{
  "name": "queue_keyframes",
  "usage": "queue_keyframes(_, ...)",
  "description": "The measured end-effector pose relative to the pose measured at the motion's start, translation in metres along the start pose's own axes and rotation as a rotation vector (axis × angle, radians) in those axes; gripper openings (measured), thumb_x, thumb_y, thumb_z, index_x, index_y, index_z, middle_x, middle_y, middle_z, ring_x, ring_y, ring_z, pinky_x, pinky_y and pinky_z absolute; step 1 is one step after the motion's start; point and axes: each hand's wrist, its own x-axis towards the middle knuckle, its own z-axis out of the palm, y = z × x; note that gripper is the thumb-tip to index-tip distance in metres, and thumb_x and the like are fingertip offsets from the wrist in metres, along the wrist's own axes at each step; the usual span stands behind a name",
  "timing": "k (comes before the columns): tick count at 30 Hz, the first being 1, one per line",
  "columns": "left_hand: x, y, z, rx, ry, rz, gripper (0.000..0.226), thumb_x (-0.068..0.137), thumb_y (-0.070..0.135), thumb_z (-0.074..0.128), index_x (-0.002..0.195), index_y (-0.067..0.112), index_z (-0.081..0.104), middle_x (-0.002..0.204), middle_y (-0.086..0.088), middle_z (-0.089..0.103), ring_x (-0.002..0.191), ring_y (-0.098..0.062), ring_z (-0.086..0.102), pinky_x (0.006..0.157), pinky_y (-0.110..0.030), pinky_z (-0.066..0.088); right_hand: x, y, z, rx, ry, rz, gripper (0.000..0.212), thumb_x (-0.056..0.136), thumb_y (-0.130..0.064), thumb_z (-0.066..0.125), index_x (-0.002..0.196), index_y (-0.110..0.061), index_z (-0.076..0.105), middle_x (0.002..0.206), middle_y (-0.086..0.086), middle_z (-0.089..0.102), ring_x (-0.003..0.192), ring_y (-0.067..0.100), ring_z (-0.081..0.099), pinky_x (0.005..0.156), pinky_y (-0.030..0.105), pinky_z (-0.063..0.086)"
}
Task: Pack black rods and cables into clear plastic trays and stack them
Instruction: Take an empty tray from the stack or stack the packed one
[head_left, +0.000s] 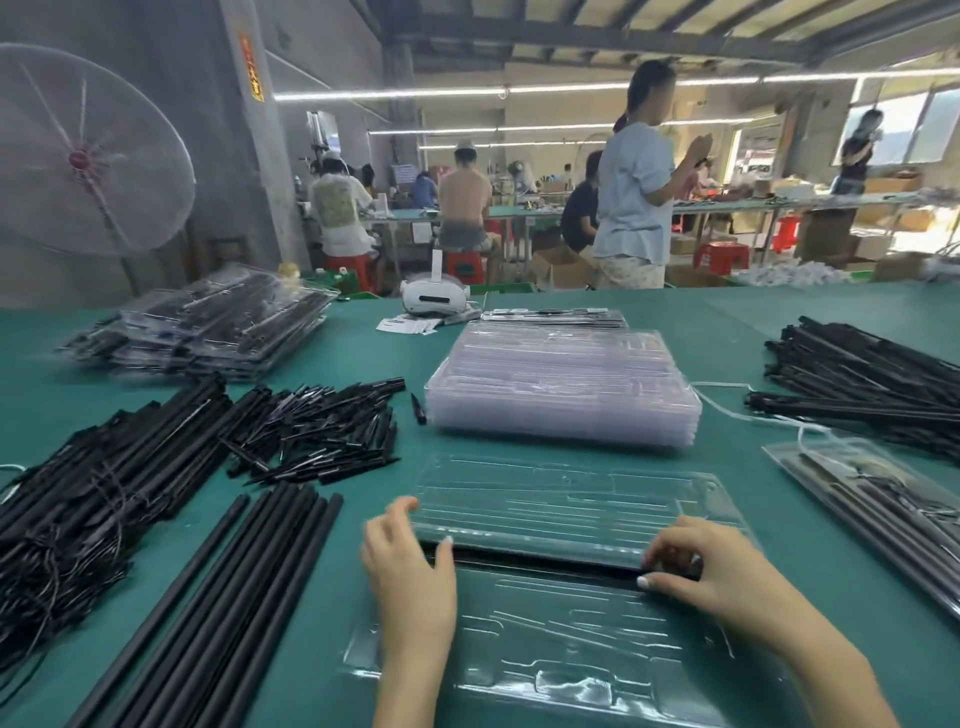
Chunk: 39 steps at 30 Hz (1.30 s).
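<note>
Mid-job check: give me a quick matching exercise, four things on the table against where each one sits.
Things:
1. stack of empty clear trays
2. long black rods
3. open tray
4. white headset

Places:
A. under both hands
B. far edge of the table, centre
C. left of the hands
D. middle of the table, beyond the open tray

Pairs: 1-D, 2-C, 3-A, 4-B

1. A factory assembly floor: long green-covered worktables (571, 312) stand in rows under strip lights (389, 94) and a bare beamed ceiling.
2. Workers (631, 176) sit on red plastic stools (722, 257) at the benches.
3. Cardboard boxes (558, 267) and a big industrial fan (78, 156) stand nearby.
</note>
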Motion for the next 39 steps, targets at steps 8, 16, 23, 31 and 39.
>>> queue_keyframes(8, -0.006, 0.000, 0.000, 0.278, -0.161, 0.136, 0.023, 0.092, 0.012, 0.053, 0.106, 0.027, 0.064, 0.106, 0.014, 0.058, 0.107, -0.007, 0.050, 0.091, -0.019, 0.033, 0.004, -0.005, 0.006, -0.038, 0.008, 0.017, 0.021, 0.079, -0.024, 0.076, 0.070, -0.035, 0.061, 0.074, -0.003, 0.058, 0.073, 0.008, 0.053, 0.072, 0.024, 0.045)
queue_keyframes(16, 0.001, -0.014, -0.015, 0.421, -0.063, -0.069, 0.044, 0.088, 0.001, 0.048, 0.123, 0.027, 0.055, 0.122, 0.008, 0.047, 0.115, -0.013, 0.042, 0.090, -0.027, 0.027, 0.005, -0.008, 0.011, -0.023, 0.024, -0.028, 0.031, 0.077, -0.020, 0.078, 0.060, -0.031, 0.054, 0.072, -0.009, 0.056, 0.073, 0.004, 0.052, 0.066, 0.016, 0.038)
queue_keyframes(23, 0.000, -0.011, -0.017, 0.282, -0.100, -0.116, 0.034, 0.091, -0.001, 0.046, 0.122, 0.013, 0.052, 0.125, 0.001, 0.048, 0.111, -0.018, 0.045, 0.081, -0.032, 0.044, 0.007, -0.009, 0.017, 0.020, 0.083, 0.005, 0.034, 0.076, -0.032, 0.078, 0.053, -0.024, 0.053, 0.061, -0.006, 0.051, 0.060, 0.006, 0.049, 0.058, 0.019, 0.038)
queue_keyframes(31, 0.001, -0.014, -0.017, 0.197, -0.087, -0.227, 0.043, 0.093, 0.000, 0.043, 0.134, 0.011, 0.048, 0.129, -0.005, 0.048, 0.117, -0.023, 0.046, 0.093, -0.036, 0.041, 0.010, -0.030, 0.030, -0.006, 0.112, -0.022, 0.035, 0.079, -0.027, 0.076, 0.059, -0.026, 0.047, 0.066, -0.008, 0.049, 0.061, 0.005, 0.047, 0.059, 0.018, 0.036)
queue_keyframes(39, 0.002, -0.012, -0.017, 0.110, -0.020, -0.262, 0.048, 0.089, -0.005, 0.044, 0.136, 0.007, 0.043, 0.128, -0.012, 0.055, 0.118, -0.028, 0.049, 0.097, -0.037, 0.038, 0.014, -0.038, 0.034, -0.018, 0.074, -0.065, 0.005, 0.083, -0.017, 0.072, 0.086, -0.021, 0.075, 0.079, -0.016, 0.055, 0.068, -0.002, 0.050, 0.068, 0.012, 0.036)
